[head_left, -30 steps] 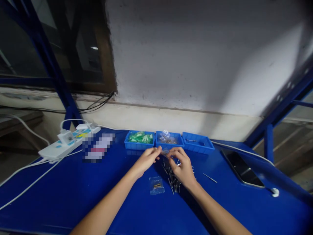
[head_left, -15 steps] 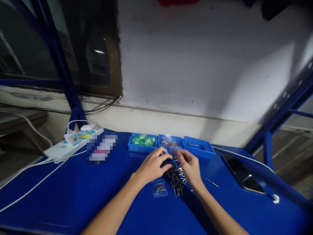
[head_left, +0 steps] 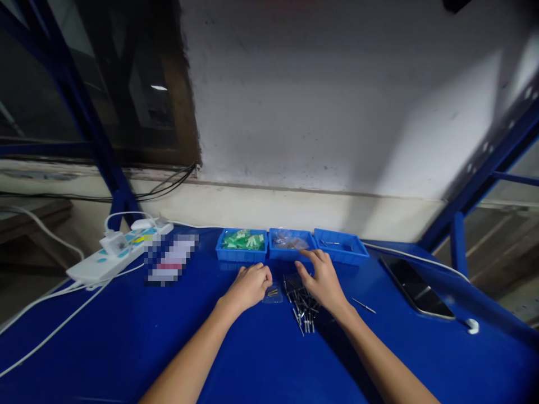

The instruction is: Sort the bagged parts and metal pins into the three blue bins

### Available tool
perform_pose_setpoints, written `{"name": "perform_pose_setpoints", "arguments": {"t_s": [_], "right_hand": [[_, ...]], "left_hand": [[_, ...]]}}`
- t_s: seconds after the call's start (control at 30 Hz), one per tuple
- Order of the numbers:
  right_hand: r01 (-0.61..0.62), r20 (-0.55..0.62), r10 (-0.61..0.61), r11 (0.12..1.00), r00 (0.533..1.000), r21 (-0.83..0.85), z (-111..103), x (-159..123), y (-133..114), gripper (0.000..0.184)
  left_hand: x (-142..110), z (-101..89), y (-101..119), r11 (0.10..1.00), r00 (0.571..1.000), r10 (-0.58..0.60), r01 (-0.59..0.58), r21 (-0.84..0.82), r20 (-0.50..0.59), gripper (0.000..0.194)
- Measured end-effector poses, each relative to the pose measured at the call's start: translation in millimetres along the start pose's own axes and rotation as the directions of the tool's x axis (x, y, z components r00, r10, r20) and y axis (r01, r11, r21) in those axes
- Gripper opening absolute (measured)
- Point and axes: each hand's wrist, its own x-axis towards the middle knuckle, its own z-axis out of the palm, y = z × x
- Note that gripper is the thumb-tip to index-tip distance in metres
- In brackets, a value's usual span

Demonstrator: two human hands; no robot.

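My left hand [head_left: 249,286] is closed, its fingertips pinching the edge of a small clear plastic bag [head_left: 273,295]. Thin brass-coloured pieces show inside the bag. To the right of it lies a heap of slim metal pins [head_left: 304,308], silver and dark. My right hand [head_left: 323,280] hovers at the heap's right side, thumb and fingers apart, with nothing visible in it. One single metal pin [head_left: 364,305] lies off to the right.
Behind the hands stand three blue bins: one with green-and-white packets [head_left: 243,259], one with clear bags [head_left: 290,255], one with a few thin pieces [head_left: 343,257]. A phone [head_left: 416,289] and small white object [head_left: 472,326] lie right; a power strip [head_left: 105,261] with cables lies left.
My hands have drawn apart. The left moved down and left and took hold of the small bag, which shifted away from me. The right hand's fingers have opened.
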Motion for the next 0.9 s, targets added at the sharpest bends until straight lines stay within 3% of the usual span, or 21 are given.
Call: {"name": "perform_pose_setpoints", "arguments": {"t_s": [0.13,0.27,0.43,0.53,0.63,0.7,0.8,0.9], "right_hand": [[0.020,0.102,-0.028,0.996,0.994,0.084,-3,-3,-19,0.022],[0.016,0.167,-0.035,0.993,0.985,0.114,-1,-5,-28,0.022],[-0.013,0.232,-0.027,0.986,0.972,0.168,-1,-7,-33,0.024],[-0.107,0.275,0.037,0.963,0.961,0.245,-1,-7,-36,0.028],[-0.308,0.348,0.157,0.845,0.924,0.437,0,-7,-39,0.037],[-0.423,0.388,0.223,0.707,0.894,0.567,3,-5,-40,0.045],[-0.460,0.362,0.283,0.575,0.888,0.677,6,-3,-37,0.043],[-0.385,0.247,0.298,0.629,0.922,0.676,7,-3,-33,0.035]], "left_hand": [[-4,-7.8,-7,0.997,0.995,-0.055,0.059,-0.047,0.084,0.031],[-3,-5.6,-12,0.990,0.989,-0.096,0.106,-0.092,0.111,0.019],[7,4.4,-15,0.947,0.996,-0.084,0.081,-0.312,0.005,0.019],[11,0.8,-12,0.936,0.978,-0.075,0.001,-0.353,-0.195,0.016],[10,-7.8,-3,0.919,0.921,-0.043,-0.116,-0.378,-0.387,0.014],[7,-12.3,6,0.903,0.904,0.019,-0.198,-0.381,-0.426,0.016],[2,-13.9,17,0.893,0.920,0.164,-0.292,-0.343,-0.357,0.023],[1,-11.9,22,0.890,0.945,0.199,-0.285,-0.356,-0.258,0.023]]}}
